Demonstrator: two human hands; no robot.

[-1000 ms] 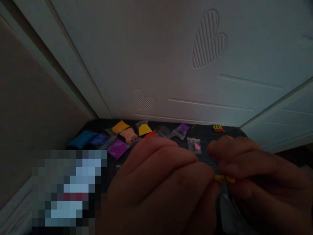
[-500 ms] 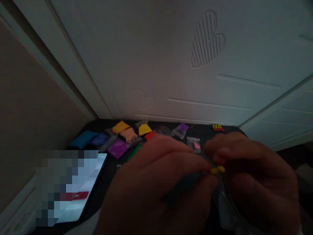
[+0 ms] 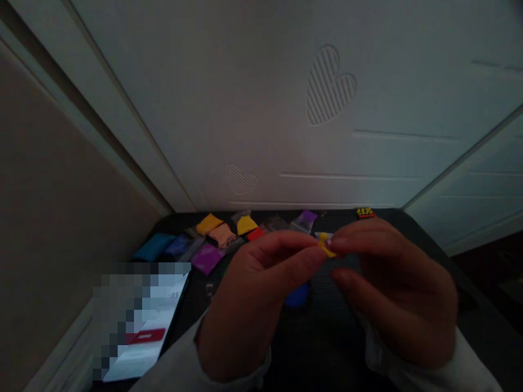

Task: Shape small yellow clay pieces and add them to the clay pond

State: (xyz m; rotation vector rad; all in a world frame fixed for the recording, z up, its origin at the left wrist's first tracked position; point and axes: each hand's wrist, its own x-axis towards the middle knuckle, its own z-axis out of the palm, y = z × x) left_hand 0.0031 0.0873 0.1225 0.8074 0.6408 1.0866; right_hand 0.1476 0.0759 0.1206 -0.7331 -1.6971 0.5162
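A small piece of yellow modelling clay (image 3: 327, 247), shaped like a tiny figure with a round knob on top, sits at the fingertips of my left hand (image 3: 261, 288). Thumb and forefinger of that hand pinch it. My right hand (image 3: 392, 277) is close on the other side, its fingertips at the clay's right edge and its thumb held apart below. Whether the right fingers press on the clay is hard to see in the dim light. Below the left hand lies a blue round thing (image 3: 297, 295), partly covered by it.
On the dark table (image 3: 327, 332) lie bags of clay: yellow (image 3: 246, 224), orange (image 3: 210, 224), peach (image 3: 223, 235), purple (image 3: 207, 258) and blue (image 3: 153, 247). A tablet (image 3: 163, 321) lies at the left. A small yellow-dotted piece (image 3: 365, 213) sits at the back, by the white panel (image 3: 261, 109).
Both hands have moved away from the camera and leftward in view, with the yellow clay tilted more upright. My right thumb is now lower and apart. The blue round thing has come into view.
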